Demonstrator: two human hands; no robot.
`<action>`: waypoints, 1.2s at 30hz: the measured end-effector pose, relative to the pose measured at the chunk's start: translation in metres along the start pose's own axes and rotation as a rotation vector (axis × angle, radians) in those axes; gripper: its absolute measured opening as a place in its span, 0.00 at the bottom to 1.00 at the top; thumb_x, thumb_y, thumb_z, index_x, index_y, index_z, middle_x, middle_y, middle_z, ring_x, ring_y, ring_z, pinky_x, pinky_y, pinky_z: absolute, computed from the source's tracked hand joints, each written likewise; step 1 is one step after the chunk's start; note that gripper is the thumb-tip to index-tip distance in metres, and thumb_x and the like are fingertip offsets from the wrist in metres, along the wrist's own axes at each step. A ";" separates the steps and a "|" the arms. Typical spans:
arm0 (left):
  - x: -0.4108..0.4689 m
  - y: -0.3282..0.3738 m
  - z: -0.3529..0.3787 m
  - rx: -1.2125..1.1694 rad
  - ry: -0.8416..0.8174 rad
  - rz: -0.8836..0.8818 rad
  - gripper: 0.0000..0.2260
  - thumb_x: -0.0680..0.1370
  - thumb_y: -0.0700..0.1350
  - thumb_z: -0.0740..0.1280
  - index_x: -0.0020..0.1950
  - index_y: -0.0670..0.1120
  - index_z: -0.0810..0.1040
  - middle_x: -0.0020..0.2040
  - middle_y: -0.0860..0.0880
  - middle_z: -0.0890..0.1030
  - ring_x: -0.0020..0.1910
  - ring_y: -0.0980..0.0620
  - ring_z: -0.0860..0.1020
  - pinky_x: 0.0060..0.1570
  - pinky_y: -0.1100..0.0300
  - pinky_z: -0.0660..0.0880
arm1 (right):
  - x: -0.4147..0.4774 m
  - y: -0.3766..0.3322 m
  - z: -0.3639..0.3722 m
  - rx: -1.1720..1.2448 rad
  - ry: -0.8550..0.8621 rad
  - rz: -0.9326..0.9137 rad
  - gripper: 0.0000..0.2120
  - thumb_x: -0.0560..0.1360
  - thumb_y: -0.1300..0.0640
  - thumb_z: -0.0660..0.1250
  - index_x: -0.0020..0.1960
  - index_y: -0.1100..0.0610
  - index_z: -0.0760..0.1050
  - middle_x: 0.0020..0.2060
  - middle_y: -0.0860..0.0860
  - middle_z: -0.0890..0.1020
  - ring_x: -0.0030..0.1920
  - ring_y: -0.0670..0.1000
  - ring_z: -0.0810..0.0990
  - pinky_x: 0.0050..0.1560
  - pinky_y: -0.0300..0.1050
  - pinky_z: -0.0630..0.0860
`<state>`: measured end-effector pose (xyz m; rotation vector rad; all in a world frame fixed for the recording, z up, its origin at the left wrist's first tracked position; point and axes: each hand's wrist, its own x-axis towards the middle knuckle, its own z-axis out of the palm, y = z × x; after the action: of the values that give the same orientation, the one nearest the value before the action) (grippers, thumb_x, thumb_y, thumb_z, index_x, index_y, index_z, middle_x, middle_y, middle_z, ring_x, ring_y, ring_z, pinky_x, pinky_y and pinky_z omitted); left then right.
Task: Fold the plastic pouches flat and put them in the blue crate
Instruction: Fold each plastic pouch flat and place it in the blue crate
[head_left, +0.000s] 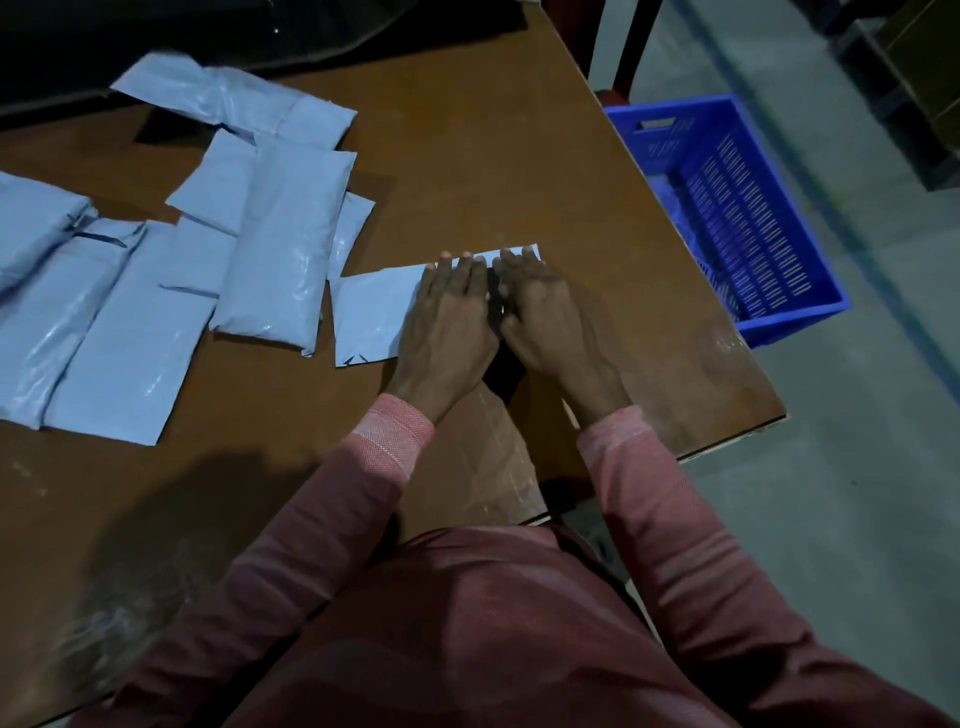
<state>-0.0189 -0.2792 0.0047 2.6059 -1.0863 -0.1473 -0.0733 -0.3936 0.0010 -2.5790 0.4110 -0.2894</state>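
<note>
A pale blue plastic pouch (371, 314) lies flat on the brown table (467, 171) near its right edge. My left hand (447, 322) and my right hand (545, 317) press down on it side by side, fingers straight and palms flat. The hands cover the pouch's right half; its left part and far corner show. The blue crate (810, 306) stands on the floor to the right of the table, below its edge. A little pale plastic shows at the crate's near left inside.
Several more pale blue pouches (283, 244) lie spread and overlapping across the table's left side. A dark object runs along the table's far edge. The grey floor lies to the right, with dark furniture legs beyond the crate.
</note>
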 end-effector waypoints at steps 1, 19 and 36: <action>-0.001 -0.003 0.003 0.007 -0.020 -0.026 0.26 0.83 0.41 0.62 0.81 0.38 0.61 0.80 0.37 0.64 0.80 0.38 0.60 0.80 0.49 0.54 | 0.003 0.001 0.004 -0.020 -0.014 0.010 0.17 0.70 0.66 0.57 0.52 0.71 0.78 0.53 0.67 0.82 0.56 0.68 0.79 0.61 0.53 0.72; -0.014 -0.038 0.040 0.092 0.191 -0.043 0.21 0.83 0.47 0.65 0.74 0.42 0.72 0.74 0.37 0.72 0.72 0.38 0.70 0.73 0.42 0.66 | -0.004 0.011 0.026 -0.150 0.096 -0.044 0.17 0.81 0.54 0.62 0.67 0.58 0.77 0.64 0.55 0.79 0.62 0.57 0.77 0.57 0.48 0.71; -0.045 -0.046 0.029 0.036 0.224 -0.050 0.19 0.83 0.50 0.58 0.70 0.44 0.74 0.68 0.41 0.74 0.67 0.42 0.71 0.66 0.46 0.69 | -0.034 -0.001 0.040 -0.139 0.238 -0.101 0.11 0.79 0.57 0.64 0.58 0.57 0.82 0.58 0.53 0.81 0.59 0.54 0.77 0.49 0.42 0.70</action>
<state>-0.0259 -0.2234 -0.0384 2.6061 -0.9540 0.1511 -0.0938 -0.3632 -0.0372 -2.7149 0.3978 -0.6277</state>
